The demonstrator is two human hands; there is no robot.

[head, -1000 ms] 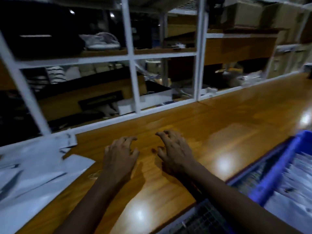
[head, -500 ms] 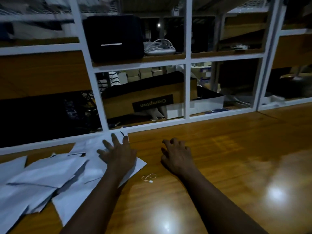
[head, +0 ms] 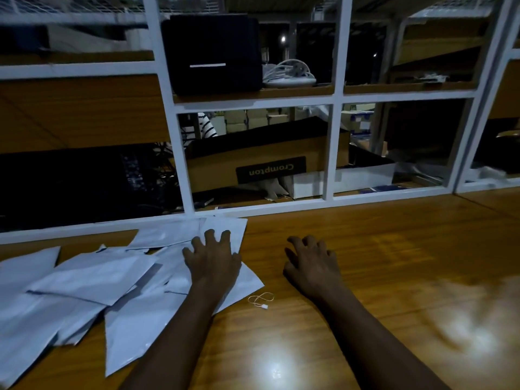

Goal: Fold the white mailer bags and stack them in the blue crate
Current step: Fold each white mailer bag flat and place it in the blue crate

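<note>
Several white mailer bags [head: 92, 280] lie loose and overlapping on the left of the wooden table [head: 380, 263]. My left hand [head: 212, 258] rests palm down on the rightmost bag [head: 242, 280], fingers spread. My right hand [head: 311, 263] is to its right on the bare wood, fingers slightly bent, holding nothing. The blue crate is out of view.
A small white looped cord [head: 260, 301] lies on the table between my forearms. A white-framed shelf unit [head: 327, 153] stands along the table's far edge, holding a Crompton cardboard box [head: 267, 164], a black box [head: 213, 54] and coiled cables [head: 289, 74].
The view swung left, so the blue crate left the frame and the bag pile came in. My left hand moved onto the rightmost bag; my right hand stays on the wood.
</note>
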